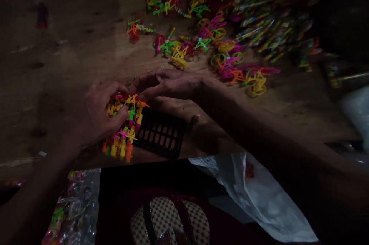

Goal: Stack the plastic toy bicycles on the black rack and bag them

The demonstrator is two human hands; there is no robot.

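Note:
My left hand [105, 112] is closed round the upper part of a cluster of small plastic toys [122, 143] in orange, yellow, green and pink. The toys hang in rows over the left end of a black slotted plastic tray [180, 137]. From the right, my right hand [161, 83] reaches to the top of the cluster. Its thumb and fingertips come together beside the orange pieces, close to the left fingertips. What those right fingertips pinch, if anything, is too small and dark to make out.
Loose bright plastic toys with wheel-like rings [178, 54] lie across the wooden table [72, 52], heaped thickly at the back right. A clear plastic bag [77, 206] of colourful pieces is at the lower left. White plastic sheeting [259, 195] hangs at the front right edge.

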